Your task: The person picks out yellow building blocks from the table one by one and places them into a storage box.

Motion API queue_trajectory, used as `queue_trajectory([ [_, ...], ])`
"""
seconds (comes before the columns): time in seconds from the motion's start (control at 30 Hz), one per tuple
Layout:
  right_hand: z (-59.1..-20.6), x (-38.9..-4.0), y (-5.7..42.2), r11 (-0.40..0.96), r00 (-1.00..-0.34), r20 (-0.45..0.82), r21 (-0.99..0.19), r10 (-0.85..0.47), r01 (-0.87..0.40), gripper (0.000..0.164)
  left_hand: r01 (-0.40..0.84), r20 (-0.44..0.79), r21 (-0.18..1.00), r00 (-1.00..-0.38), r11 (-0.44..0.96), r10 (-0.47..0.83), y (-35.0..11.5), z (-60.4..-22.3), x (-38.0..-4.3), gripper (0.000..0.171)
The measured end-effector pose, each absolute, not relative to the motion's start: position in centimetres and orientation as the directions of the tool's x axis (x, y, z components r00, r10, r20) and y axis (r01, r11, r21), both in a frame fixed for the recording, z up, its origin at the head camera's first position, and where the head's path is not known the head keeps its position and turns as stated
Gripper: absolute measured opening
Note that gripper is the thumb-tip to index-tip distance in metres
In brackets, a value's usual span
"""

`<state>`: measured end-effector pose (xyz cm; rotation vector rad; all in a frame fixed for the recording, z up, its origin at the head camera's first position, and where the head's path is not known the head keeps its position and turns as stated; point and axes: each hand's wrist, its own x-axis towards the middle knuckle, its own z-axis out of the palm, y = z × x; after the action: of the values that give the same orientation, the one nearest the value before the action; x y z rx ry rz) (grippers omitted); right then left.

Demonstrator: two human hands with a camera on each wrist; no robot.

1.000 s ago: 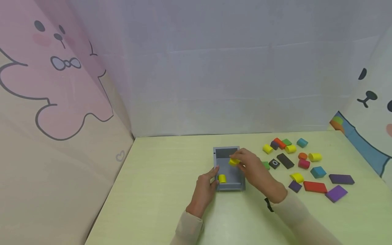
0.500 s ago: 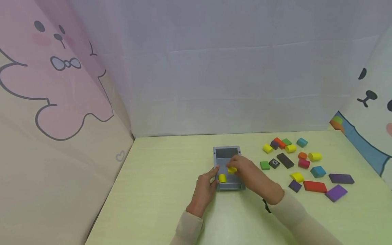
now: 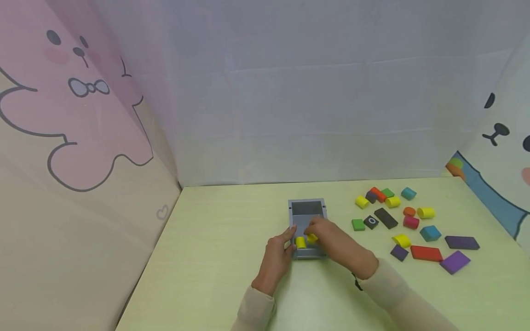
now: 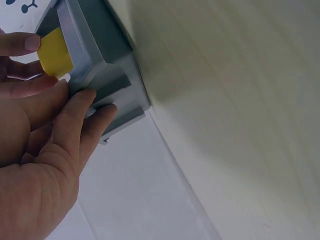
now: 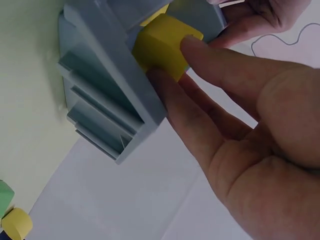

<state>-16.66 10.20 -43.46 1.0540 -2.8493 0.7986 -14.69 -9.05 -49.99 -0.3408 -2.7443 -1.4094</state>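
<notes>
From afar, I see the right hand (image 3: 332, 239) pinch a yellow rounded block (image 5: 162, 42) in the mouth of a grey plastic box (image 3: 301, 221), left hand (image 3: 275, 258) relaxed against its side; only my head view shows a white-ringed black tile (image 3: 371, 222).

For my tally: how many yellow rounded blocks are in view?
6: one yellow rounded block in the grey rectangular box, one pinched by the right hand there, four on the pale table: two toward the back, one farther right, one nearest the person. That hand may hide more.
</notes>
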Motion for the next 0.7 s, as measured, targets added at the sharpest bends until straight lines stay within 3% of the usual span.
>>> queue_trajectory([
  [0.37, -44.6, -16.7, 9.8, 0.641, -0.736, 0.219, -0.375, -0.641, -0.67, 0.023, 0.229, 0.156, 0.798, -0.972, 0.558, 0.175, -9.1, -50.1, -14.7, 0.054],
  [0.7, -45.1, -16.9, 9.1, 0.675, -0.76, 0.169, -0.368, -0.628, -0.64, 0.017, 0.227, 0.153, 0.805, -0.972, 0.548, 0.177, -9.1, -50.0, -14.6, 0.053],
])
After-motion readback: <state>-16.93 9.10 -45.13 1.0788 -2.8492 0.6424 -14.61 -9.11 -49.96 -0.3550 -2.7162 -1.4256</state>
